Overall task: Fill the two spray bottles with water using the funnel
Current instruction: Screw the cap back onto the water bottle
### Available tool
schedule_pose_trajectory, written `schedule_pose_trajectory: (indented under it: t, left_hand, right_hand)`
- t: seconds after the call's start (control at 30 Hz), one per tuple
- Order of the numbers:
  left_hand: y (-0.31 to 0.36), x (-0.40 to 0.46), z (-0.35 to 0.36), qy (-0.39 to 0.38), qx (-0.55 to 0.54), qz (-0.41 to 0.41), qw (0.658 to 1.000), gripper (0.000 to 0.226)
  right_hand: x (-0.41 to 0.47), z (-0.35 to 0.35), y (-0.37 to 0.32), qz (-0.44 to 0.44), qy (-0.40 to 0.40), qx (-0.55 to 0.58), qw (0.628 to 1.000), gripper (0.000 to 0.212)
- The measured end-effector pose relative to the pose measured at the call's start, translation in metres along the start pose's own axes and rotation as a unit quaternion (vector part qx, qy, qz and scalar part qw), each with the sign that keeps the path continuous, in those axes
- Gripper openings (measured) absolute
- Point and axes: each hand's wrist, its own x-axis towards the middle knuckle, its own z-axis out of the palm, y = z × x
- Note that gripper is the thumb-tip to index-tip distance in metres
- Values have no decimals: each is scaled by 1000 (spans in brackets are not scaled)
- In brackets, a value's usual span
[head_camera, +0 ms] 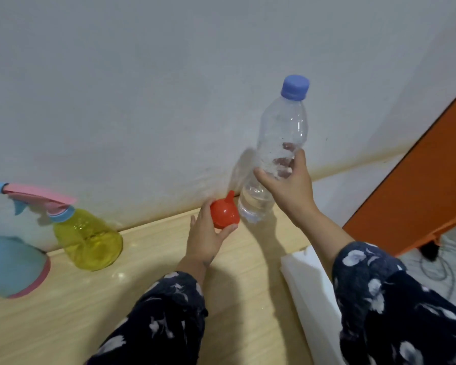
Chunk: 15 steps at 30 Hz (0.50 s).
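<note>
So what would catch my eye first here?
Probably the tall clear water bottle with its blue cap, gripped by the right hand near the wall. Beside it, the left hand holds a red funnel, and a yellow spray bottle stands at the table's left.

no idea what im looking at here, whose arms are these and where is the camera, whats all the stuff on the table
There is no machine here. The one picture comes from a camera worn on a person's head, looking forward and down, so the two arms in dark flowered sleeves are that person's own.

The left hand holds a small red plastic funnel. The right hand grips a clear plastic water bottle with a blue cap; a little water sits at its bottom, and the cap is on.

On the light wooden table by the wall stands a yellow see-through spray bottle with a pink and blue trigger head. A blue rounded object with a pink rim is cut off at the left edge. A white folded sheet lies on the right.
</note>
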Motion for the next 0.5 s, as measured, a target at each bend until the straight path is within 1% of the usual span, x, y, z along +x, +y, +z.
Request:
schedule_pose_trajectory:
  t: [0.07,0.13,0.27,0.33,0.43,0.5]
  left_hand:
    - [-7,3,1,11,102,5,995,85]
    - [-12,5,2,5,159,1,987,88]
    - [-10,6,1,-10,181,-15,983,87]
    - [-8,7,0,-15,191,-15,981,88]
    - [-5,6,-3,-20,181,-19,983,93]
    - [-2,2,-7,-7,173,-21,985,92]
  right_hand:
    - [9,2,-2,14,-27,-14,999,72]
    - [14,4,-2,20,-40,-27,999,75]
    - [16,8,0,24,-44,-37,998,81]
    - [16,8,0,29,-44,-30,998,86]
    - [12,0,-3,42,-72,-17,996,104]
    - [6,-11,-6,64,-101,-25,992,116]
